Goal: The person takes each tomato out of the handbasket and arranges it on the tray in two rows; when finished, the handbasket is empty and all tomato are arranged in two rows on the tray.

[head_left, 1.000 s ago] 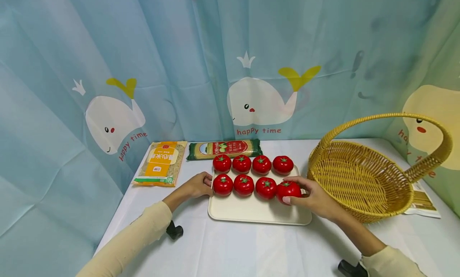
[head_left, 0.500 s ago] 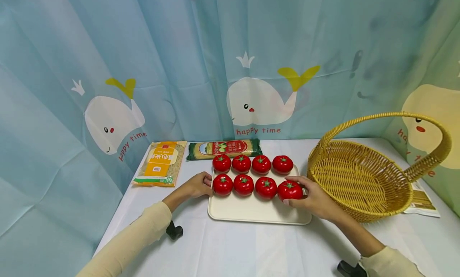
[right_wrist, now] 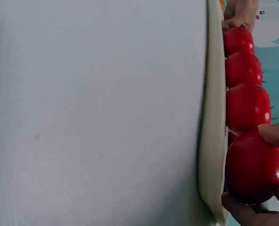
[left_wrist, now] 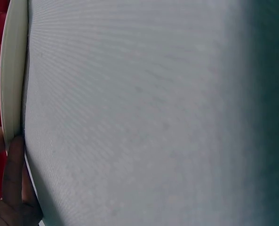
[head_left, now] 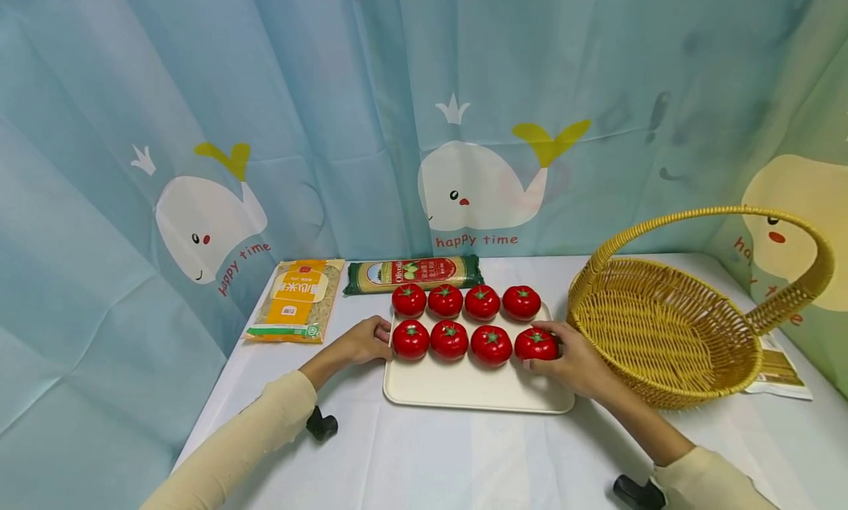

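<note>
Several red tomatoes (head_left: 491, 346) with green stems sit in two rows on a cream rectangular tray (head_left: 457, 389). My right hand (head_left: 578, 360) grips the rightmost tomato (head_left: 535, 344) of the front row, and a small gap parts it from its left neighbour in the head view. In the right wrist view, the thumb and fingers lie on opposite sides of that tomato (right_wrist: 253, 167). My left hand (head_left: 361, 341) holds the tray's left edge; the left wrist view has the thumb over the rim (left_wrist: 13, 80) and a finger against its outer side.
A yellow wicker basket (head_left: 652, 341) with a tall handle stands right of the tray, partly over a flat packet (head_left: 778, 370). Behind the tray lies a green pasta packet (head_left: 415, 274), and a bag of grain (head_left: 296, 301) lies to the left. A patterned curtain (head_left: 358, 127) hangs behind.
My right hand has shifted slightly right, and the tomato in it has moved the same way, away from its neighbour. The left hand and tray have stayed in place.
</note>
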Motion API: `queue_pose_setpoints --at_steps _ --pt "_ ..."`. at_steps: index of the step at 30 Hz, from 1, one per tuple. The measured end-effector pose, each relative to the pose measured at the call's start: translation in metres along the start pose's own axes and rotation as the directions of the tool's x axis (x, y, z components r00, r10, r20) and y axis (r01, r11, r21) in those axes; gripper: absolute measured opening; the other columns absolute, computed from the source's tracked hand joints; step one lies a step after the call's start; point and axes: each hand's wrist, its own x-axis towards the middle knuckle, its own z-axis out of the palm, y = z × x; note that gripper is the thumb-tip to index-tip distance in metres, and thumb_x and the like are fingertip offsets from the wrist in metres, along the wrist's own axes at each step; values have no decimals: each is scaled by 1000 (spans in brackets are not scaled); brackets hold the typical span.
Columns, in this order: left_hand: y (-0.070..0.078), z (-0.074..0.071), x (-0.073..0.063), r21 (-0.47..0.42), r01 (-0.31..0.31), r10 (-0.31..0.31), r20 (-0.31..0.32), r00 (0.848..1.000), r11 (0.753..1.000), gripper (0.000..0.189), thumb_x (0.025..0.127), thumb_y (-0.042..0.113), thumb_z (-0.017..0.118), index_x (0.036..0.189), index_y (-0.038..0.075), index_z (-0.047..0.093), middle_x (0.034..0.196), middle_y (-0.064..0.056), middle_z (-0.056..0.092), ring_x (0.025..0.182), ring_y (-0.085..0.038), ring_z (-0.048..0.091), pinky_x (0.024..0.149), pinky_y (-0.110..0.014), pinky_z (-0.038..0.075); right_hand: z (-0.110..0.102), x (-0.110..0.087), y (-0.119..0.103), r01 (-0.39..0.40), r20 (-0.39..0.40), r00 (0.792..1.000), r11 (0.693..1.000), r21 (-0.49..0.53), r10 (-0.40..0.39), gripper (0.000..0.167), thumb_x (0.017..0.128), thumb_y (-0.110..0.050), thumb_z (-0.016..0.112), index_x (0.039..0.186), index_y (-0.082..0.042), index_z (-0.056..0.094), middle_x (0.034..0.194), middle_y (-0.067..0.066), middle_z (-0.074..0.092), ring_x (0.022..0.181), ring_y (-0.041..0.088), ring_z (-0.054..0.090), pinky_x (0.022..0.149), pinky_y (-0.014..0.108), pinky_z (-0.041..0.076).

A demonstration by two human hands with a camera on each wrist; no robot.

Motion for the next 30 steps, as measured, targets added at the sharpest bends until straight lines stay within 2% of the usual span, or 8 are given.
queue_pose_setpoints --at_steps 3,9,22,30 --pt "0 0 0 0 1 -1 -1 1000 1000 55 76 7 78 125 2 54 102 -8 60 90 -18 58 78 -25 54 3 2 3 -16 -5 1000 999 -30 16 70 76 -15 85 134 8 53 130 32 56 118 48 56 101 62 48" --pt "0 -1 -1 3 -4 4 -2 1000 1000 55 76 6 78 125 1 54 102 -9 60 90 -18 58 77 -25 54 6 6 6 -48 -11 999 999 -18 48 71 78 -18 85 137 4 51 129 31 57 114 46 59 97 60 52" --pt "1 -1 0 0 4 -4 -1 1000 1000 54 76 6 79 124 1 55 102 -9 59 89 -18 58 76 -24 53 6 7 8 -55 14 998 998 32 54 74 76 -7 82 138 5 44 130 34 54 118 50 56 101 63 48" --pt "0 1 0 -4 2 -2 0 1000 1000 55 76 6 78 125 1 54 102 -9 60 90 -17 59 77 -24 55 7 6 6 -60 16 998 998 10 60 76 75 -9 83 139 6 45 132 34 53 120 50 55 103 64 46"
